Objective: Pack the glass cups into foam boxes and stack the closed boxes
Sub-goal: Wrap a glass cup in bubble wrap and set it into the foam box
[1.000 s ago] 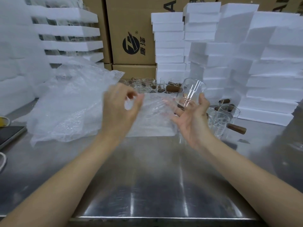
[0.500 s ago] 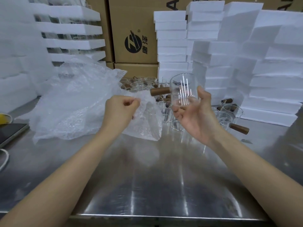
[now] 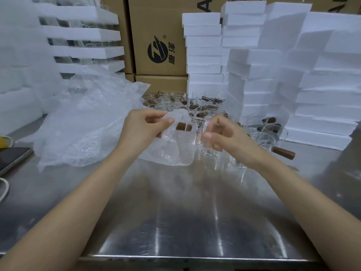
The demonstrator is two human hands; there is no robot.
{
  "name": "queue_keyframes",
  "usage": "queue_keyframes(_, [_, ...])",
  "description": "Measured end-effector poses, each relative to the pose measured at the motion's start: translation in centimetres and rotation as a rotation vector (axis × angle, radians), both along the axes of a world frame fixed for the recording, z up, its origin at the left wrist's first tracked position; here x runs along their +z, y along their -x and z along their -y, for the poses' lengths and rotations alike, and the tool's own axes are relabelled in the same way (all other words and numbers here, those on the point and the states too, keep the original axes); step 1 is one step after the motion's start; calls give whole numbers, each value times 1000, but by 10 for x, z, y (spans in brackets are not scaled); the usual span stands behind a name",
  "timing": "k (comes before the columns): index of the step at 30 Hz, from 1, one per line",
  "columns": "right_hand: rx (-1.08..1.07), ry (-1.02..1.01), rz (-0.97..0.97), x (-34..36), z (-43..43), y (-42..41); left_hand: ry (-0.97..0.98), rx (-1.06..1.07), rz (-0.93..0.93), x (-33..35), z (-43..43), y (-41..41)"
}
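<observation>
My right hand (image 3: 224,137) grips a clear glass cup (image 3: 201,133) above the steel table, its brown wooden handle (image 3: 183,127) pointing left. My left hand (image 3: 144,128) pinches a small sheet of bubble wrap (image 3: 175,149) and holds it over that handle; the sheet hangs down to the table. More glass cups with wooden handles (image 3: 181,102) stand in a crowd behind my hands, and a few more (image 3: 271,133) stand to the right. Tall stacks of white foam boxes (image 3: 254,65) rise at the back right.
A big heap of bubble wrap (image 3: 84,118) covers the left of the steel table (image 3: 175,212). Cardboard cartons (image 3: 160,45) stand behind. Foam trays with glassware (image 3: 82,36) are stacked at the back left. A dark tablet (image 3: 11,157) lies at the left edge.
My right hand has lowered the cup and turned it so the handle points into the wrap. My left hand has brought the bubble wrap sheet up over the handle.
</observation>
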State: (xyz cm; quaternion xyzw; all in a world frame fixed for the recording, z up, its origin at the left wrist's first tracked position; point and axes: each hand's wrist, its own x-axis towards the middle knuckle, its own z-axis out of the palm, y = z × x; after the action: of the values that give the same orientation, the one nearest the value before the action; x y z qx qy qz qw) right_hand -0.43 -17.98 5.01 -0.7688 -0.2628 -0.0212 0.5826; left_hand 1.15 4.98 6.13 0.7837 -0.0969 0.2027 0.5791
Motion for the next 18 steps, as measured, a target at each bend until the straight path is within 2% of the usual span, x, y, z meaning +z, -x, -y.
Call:
queue_keyframes(3, [-39,65,32,-2,-9,3,-3,-95,74,1,10,8])
queue_keyframes(7, [-85,61,43,-6,-18,7,-35,-64,261,-3,24,19])
queue_keyframes(11, [-176,59,87,-17,-36,8,-306,-119,640,-14,43,32])
queue_keyframes(14, [-188,120,-5,-31,-32,9,-467,-278,738,-25,58,37])
queue_keyframes(15, [-216,149,-40,-33,-31,9,-459,-285,777,-25,58,37])
queue_keyframes(16, [-256,86,-64,-33,-32,8,-410,-242,811,-24,58,38])
queue_keyframes(18, [-302,-179,-48,-27,-36,5,-216,4,766,-20,54,36])
